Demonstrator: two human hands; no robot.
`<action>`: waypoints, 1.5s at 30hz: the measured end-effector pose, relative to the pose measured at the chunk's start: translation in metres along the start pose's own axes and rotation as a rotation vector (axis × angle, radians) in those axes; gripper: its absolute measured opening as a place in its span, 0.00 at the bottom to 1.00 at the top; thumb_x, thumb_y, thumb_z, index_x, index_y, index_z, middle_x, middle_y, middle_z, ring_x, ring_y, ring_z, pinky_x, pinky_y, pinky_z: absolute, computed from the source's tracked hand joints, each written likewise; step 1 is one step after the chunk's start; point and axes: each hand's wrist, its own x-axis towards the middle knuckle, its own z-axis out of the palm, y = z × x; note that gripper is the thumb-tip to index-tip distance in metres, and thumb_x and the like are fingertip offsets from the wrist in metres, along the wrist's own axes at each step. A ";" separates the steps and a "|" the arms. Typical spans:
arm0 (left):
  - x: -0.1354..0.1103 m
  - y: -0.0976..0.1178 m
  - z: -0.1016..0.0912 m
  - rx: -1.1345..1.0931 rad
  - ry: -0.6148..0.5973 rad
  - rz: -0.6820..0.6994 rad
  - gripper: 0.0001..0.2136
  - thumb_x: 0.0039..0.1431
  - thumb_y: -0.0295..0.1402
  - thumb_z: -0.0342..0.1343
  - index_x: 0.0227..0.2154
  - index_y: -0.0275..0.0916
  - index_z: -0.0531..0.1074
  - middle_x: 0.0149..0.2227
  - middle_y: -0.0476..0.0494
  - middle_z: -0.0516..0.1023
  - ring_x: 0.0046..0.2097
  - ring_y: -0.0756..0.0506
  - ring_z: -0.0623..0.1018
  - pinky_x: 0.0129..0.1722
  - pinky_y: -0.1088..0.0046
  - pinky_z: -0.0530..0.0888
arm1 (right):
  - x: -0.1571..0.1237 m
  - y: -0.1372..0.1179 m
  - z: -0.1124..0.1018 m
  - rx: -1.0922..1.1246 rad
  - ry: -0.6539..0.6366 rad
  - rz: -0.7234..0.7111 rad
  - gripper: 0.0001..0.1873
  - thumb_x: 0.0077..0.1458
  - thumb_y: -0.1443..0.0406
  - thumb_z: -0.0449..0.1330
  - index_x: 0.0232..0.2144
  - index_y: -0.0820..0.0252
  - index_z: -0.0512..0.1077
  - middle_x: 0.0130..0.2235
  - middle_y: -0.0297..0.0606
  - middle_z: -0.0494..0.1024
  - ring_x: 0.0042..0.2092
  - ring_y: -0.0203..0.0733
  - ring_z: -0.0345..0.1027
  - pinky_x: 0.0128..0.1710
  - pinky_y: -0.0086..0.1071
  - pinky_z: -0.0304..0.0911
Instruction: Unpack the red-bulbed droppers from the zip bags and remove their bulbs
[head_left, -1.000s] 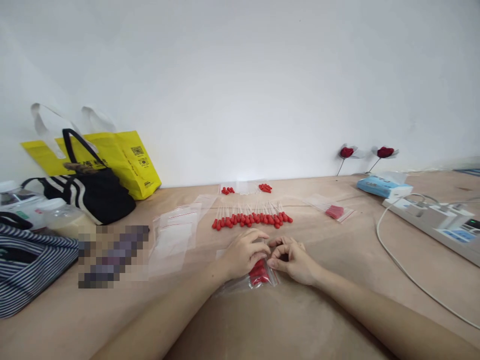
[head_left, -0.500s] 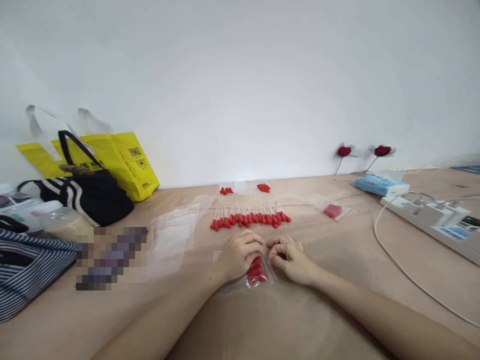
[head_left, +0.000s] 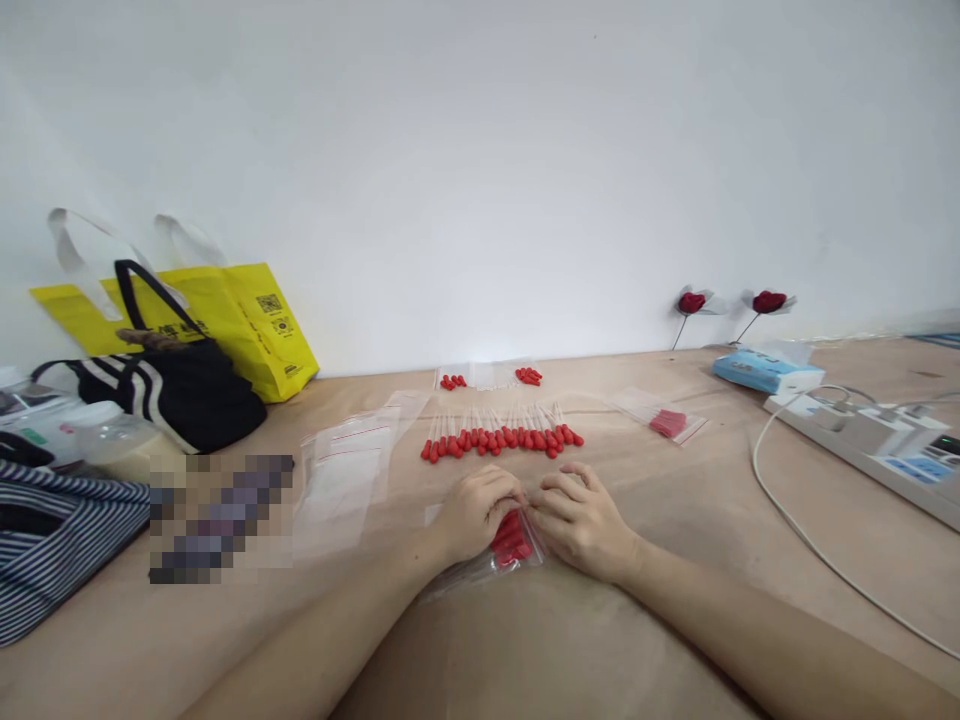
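Observation:
A small clear zip bag (head_left: 504, 550) with red-tipped sticks inside lies on the tan table (head_left: 525, 650) in front of me. My left hand (head_left: 474, 512) is curled and pinches the bag's top edge. Close beside it, my right hand (head_left: 579, 520) pinches the same edge with bent fingers. Just beyond my hands lies a row of several red-tipped sticks (head_left: 501, 436). Two small groups of red tips (head_left: 491, 378) rest further back by the wall.
Empty clear zip bags (head_left: 349, 470) lie left of centre; a filled one (head_left: 667, 422) lies to the right. At left stand a yellow bag (head_left: 225, 315), a black striped bag (head_left: 176, 395) and striped cloth (head_left: 52, 545). A power strip (head_left: 874, 440) with white cable and a blue pack (head_left: 765, 372) are at right.
Both hands stay on the bag's top edge. My right hand has shifted slightly left and its fingers have spread a little over the edge. The bag has barely moved.

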 end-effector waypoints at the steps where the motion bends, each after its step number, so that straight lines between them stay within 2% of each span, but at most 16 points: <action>1: 0.001 0.000 -0.001 0.017 -0.008 0.021 0.07 0.55 0.23 0.45 0.28 0.36 0.67 0.31 0.45 0.73 0.36 0.49 0.71 0.38 0.72 0.68 | 0.001 0.000 0.001 -0.024 0.008 -0.031 0.10 0.56 0.70 0.49 0.28 0.59 0.69 0.29 0.33 0.73 0.37 0.36 0.60 0.44 0.39 0.48; 7: 0.004 -0.004 -0.009 0.255 -0.096 0.292 0.08 0.58 0.25 0.45 0.32 0.37 0.69 0.35 0.47 0.76 0.38 0.48 0.70 0.39 0.71 0.67 | 0.001 0.003 0.001 -0.084 0.002 -0.104 0.15 0.58 0.71 0.46 0.23 0.60 0.67 0.26 0.31 0.71 0.33 0.34 0.59 0.43 0.39 0.48; 12: 0.006 -0.004 -0.008 0.466 -0.144 0.464 0.12 0.60 0.25 0.43 0.25 0.37 0.69 0.33 0.48 0.76 0.38 0.50 0.71 0.40 0.72 0.66 | 0.004 0.001 0.003 -0.125 -0.049 -0.155 0.18 0.59 0.73 0.42 0.21 0.60 0.64 0.23 0.29 0.67 0.31 0.32 0.57 0.44 0.39 0.46; 15: 0.008 -0.003 -0.009 0.545 -0.210 0.536 0.14 0.61 0.26 0.41 0.23 0.38 0.68 0.30 0.49 0.75 0.38 0.50 0.71 0.41 0.72 0.66 | 0.006 0.002 0.005 -0.134 -0.100 -0.180 0.20 0.59 0.75 0.39 0.20 0.60 0.62 0.21 0.27 0.63 0.29 0.30 0.56 0.46 0.38 0.44; 18: 0.009 -0.003 -0.013 0.539 -0.241 0.553 0.14 0.61 0.25 0.41 0.24 0.38 0.68 0.31 0.49 0.75 0.40 0.51 0.71 0.44 0.71 0.66 | 0.005 0.005 0.003 -0.097 -0.128 -0.224 0.19 0.60 0.73 0.40 0.21 0.60 0.63 0.22 0.27 0.64 0.31 0.30 0.58 0.48 0.38 0.44; 21: 0.009 -0.005 -0.017 0.484 -0.253 0.507 0.14 0.61 0.25 0.41 0.24 0.38 0.68 0.34 0.48 0.75 0.45 0.49 0.70 0.46 0.70 0.66 | 0.004 0.009 0.001 -0.068 -0.137 -0.237 0.17 0.59 0.73 0.42 0.23 0.60 0.64 0.23 0.29 0.66 0.34 0.31 0.59 0.49 0.39 0.44; 23: 0.007 -0.005 -0.019 0.423 -0.251 0.429 0.14 0.61 0.26 0.40 0.26 0.37 0.69 0.36 0.46 0.76 0.49 0.48 0.69 0.49 0.69 0.66 | 0.004 0.012 0.000 -0.047 -0.146 -0.236 0.16 0.58 0.73 0.43 0.22 0.60 0.64 0.24 0.30 0.67 0.35 0.33 0.59 0.48 0.38 0.46; 26: -0.003 0.000 -0.020 0.320 -0.184 0.168 0.12 0.61 0.30 0.41 0.37 0.37 0.70 0.48 0.42 0.71 0.53 0.47 0.66 0.52 0.66 0.65 | 0.002 0.016 0.000 -0.001 -0.189 -0.214 0.15 0.56 0.72 0.45 0.21 0.61 0.65 0.24 0.32 0.68 0.33 0.35 0.58 0.43 0.37 0.50; 28: -0.017 0.008 -0.022 0.251 -0.163 -0.053 0.15 0.60 0.35 0.43 0.48 0.37 0.64 0.54 0.39 0.65 0.55 0.45 0.64 0.53 0.64 0.65 | 0.001 0.018 -0.001 0.057 -0.234 -0.164 0.13 0.54 0.71 0.47 0.22 0.61 0.66 0.26 0.35 0.69 0.33 0.36 0.57 0.40 0.36 0.52; 31: -0.038 0.021 -0.026 0.147 -0.251 -0.251 0.23 0.58 0.39 0.45 0.56 0.40 0.54 0.57 0.39 0.59 0.58 0.43 0.59 0.54 0.60 0.62 | 0.000 0.019 -0.005 0.212 -0.306 -0.039 0.09 0.50 0.70 0.50 0.31 0.61 0.69 0.30 0.38 0.70 0.34 0.39 0.58 0.37 0.36 0.53; 34: -0.049 0.028 -0.028 0.085 -0.318 -0.298 0.25 0.59 0.39 0.44 0.58 0.41 0.49 0.59 0.41 0.54 0.60 0.43 0.55 0.57 0.56 0.57 | 0.001 0.017 -0.006 0.408 -0.363 0.072 0.15 0.46 0.71 0.49 0.37 0.61 0.70 0.34 0.40 0.71 0.35 0.40 0.59 0.36 0.36 0.55; 37: -0.047 0.026 -0.028 0.049 -0.328 -0.287 0.26 0.58 0.38 0.45 0.58 0.41 0.47 0.59 0.41 0.56 0.59 0.43 0.56 0.58 0.56 0.54 | 0.002 0.017 -0.002 0.544 -0.346 0.148 0.14 0.45 0.73 0.48 0.32 0.61 0.71 0.37 0.40 0.72 0.35 0.39 0.60 0.38 0.36 0.56; 45: -0.041 0.018 -0.027 -0.006 -0.251 -0.242 0.25 0.56 0.37 0.49 0.56 0.41 0.52 0.55 0.39 0.63 0.56 0.42 0.62 0.55 0.56 0.59 | 0.006 0.022 0.006 0.714 -0.369 0.377 0.09 0.51 0.71 0.51 0.27 0.60 0.71 0.30 0.35 0.74 0.35 0.35 0.66 0.39 0.31 0.59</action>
